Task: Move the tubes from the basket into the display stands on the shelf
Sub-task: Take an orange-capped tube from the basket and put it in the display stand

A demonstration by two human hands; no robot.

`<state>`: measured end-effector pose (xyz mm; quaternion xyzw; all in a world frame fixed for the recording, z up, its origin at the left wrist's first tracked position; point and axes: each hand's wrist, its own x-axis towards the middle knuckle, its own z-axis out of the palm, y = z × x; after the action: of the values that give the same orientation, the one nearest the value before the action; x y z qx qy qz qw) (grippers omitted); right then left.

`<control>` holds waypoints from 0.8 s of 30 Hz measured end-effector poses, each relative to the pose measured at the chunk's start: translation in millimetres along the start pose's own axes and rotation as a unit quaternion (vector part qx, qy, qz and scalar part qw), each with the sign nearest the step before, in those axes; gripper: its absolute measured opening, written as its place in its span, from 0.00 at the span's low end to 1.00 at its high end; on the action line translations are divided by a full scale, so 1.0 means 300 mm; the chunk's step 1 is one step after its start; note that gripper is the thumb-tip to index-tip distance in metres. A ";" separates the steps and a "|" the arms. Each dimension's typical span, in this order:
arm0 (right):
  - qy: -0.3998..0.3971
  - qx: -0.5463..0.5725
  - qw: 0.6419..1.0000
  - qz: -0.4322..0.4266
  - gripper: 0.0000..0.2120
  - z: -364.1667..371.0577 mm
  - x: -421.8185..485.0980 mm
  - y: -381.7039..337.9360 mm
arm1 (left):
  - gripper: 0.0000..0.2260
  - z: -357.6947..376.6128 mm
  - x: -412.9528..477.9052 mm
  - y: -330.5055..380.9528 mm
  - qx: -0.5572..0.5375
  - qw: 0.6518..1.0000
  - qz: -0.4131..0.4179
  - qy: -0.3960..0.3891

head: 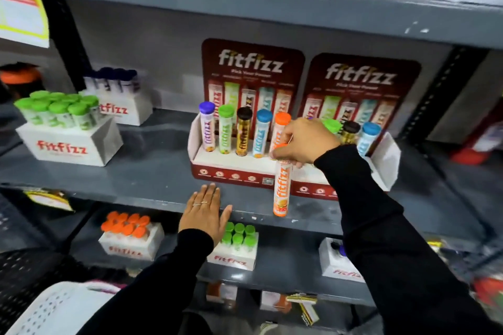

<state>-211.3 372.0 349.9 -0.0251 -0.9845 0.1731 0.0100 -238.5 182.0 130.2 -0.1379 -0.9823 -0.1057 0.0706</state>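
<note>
My right hand [306, 143] grips an orange tube [281, 190] by its cap end, hanging upright in front of the two red-and-white display stands. The left stand [231, 171] holds a row of tubes with purple, green, brown, blue and orange caps. The right stand [383, 155], partly hidden by my arm, shows green, brown and blue capped tubes. My left hand [205, 213] lies flat, fingers spread, on the front edge of the grey shelf [122, 179]. A corner of the white perforated basket [54, 310] shows at the bottom left.
On the same shelf at left stand a white box of green-capped tubes [65, 128] and one of dark blue-capped tubes [119, 98]. The shelf below carries boxes of orange-capped tubes [130, 236] and green-capped tubes [236, 247]. Orange-and-white cartons fill the shelf above.
</note>
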 end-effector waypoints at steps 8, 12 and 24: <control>0.133 -0.048 0.972 0.188 0.14 -0.110 -0.050 0.213 | 0.39 0.003 -0.003 0.007 -0.012 1.000 -0.014 0.007; 0.209 -0.075 0.939 0.263 0.11 -0.132 -0.068 0.311 | 0.39 -0.001 -0.008 0.011 -0.013 1.000 -0.021 -0.005; 0.321 -0.070 0.910 0.252 0.10 -0.089 -0.078 0.394 | 0.40 -0.005 -0.013 0.021 -0.020 0.999 -0.033 -0.012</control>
<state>-181.7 490.8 334.5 -0.3276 -0.8987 0.0833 0.2795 -232.8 186.6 132.3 -0.1077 -0.9848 -0.1259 0.0529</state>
